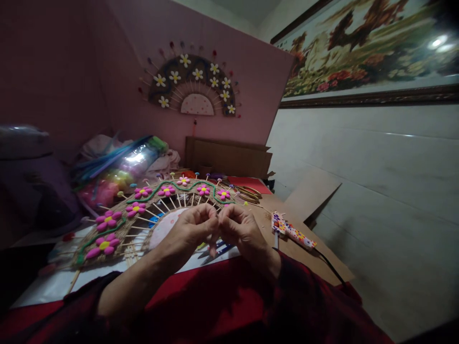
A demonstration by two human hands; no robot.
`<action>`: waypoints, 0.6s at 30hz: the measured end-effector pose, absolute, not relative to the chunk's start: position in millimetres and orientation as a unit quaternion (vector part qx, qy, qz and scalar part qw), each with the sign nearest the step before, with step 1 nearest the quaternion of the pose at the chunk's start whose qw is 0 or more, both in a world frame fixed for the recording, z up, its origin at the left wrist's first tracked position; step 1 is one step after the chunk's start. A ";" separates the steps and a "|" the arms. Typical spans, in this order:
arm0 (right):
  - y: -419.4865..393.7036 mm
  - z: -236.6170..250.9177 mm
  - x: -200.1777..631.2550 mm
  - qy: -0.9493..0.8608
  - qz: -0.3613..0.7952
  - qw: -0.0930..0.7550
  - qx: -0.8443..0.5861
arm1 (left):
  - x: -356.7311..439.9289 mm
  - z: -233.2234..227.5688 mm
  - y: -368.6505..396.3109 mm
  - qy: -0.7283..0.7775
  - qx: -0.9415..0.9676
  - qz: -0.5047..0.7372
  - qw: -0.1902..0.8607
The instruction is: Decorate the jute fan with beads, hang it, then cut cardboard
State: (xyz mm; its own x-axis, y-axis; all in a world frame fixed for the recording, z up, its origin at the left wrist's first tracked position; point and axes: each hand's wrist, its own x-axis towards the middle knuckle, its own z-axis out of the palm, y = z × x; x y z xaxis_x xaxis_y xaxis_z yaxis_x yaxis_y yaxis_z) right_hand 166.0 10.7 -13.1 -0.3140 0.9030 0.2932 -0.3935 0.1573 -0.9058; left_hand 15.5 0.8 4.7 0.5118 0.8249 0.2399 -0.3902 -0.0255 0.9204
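My left hand [196, 225] and my right hand [244, 231] meet fingertip to fingertip over the front of the table. Both are closed in a pinch. Whatever they hold, if anything, is too small to see. Behind them lies a half-round fan decoration [120, 224], wound with twine, with pink clay flowers, a wavy green cord and thin sticks tipped with coloured knobs. Its pale spotted half-disc centre [163, 234] is partly covered by my left hand. Scissors [216, 253] lie just below the fingers, on white paper [193, 262].
A flower-patterned glue gun [292, 231] with a black cord lies at right on a cardboard sheet [322, 258]. Metal-handled scissors [249, 192] and red paper [251, 184] lie farther back. Bagged craft material [124, 167] is at left. A finished-looking fan [197, 71] hangs on the pink board.
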 end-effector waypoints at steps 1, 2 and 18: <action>11.0 -13.0 166.0 -0.539 0.602 0.540 -0.235 | 15.9 4.7 1.2 0.201 0.553 0.455 0.668; 11.1 -12.9 165.9 -0.540 0.596 0.546 -0.235 | 16.5 4.8 1.4 0.207 0.556 0.454 0.664; 5.8 -9.1 165.1 -0.613 0.455 0.580 -0.284 | 20.8 9.6 -2.7 0.306 0.610 0.473 0.557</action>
State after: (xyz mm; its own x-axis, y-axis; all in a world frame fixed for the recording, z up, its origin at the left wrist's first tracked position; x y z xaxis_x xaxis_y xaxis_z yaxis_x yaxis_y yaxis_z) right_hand 165.1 5.8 -9.1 -0.1651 0.8764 0.4525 -0.1804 0.4242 -0.8874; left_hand 20.8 -2.7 9.6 0.3647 0.9007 0.2360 -0.1529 -0.1921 0.9694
